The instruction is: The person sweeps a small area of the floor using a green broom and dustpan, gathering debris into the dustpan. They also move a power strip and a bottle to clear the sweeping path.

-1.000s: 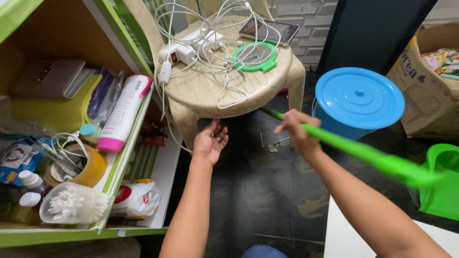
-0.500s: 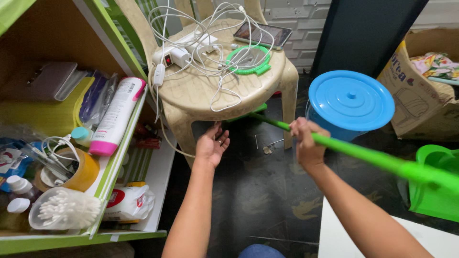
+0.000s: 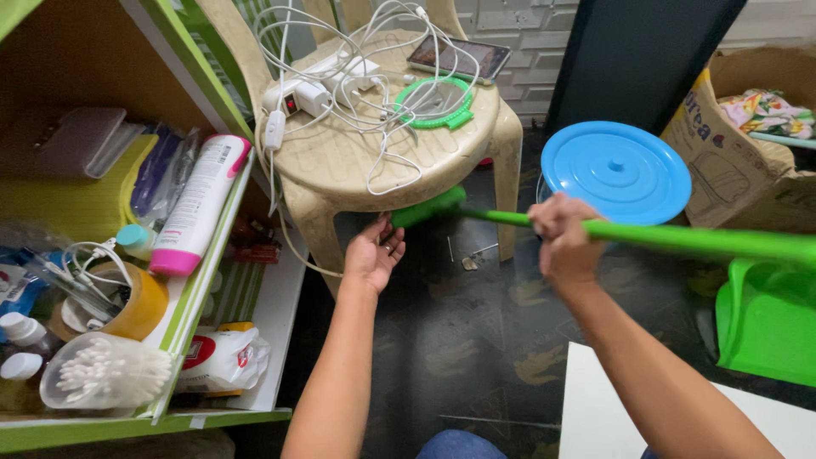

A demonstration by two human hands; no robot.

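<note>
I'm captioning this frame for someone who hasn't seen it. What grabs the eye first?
The bright green broom handle cuts across the right, held in the right hand, its head under the beige plastic chair. White cables tangle on the chair seat. A round blue lid sits right of the chair.

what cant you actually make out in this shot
- Head view: the head of the green broom goes under the beige plastic chair, whose seat hides its bristles.
- The far end of the handle beyond the right hand is cut off by the right edge.
- The left hand reaches the seat's rim; whether its fingers grip it cannot be told.
- The green dustpan is cropped at the right edge.
</note>
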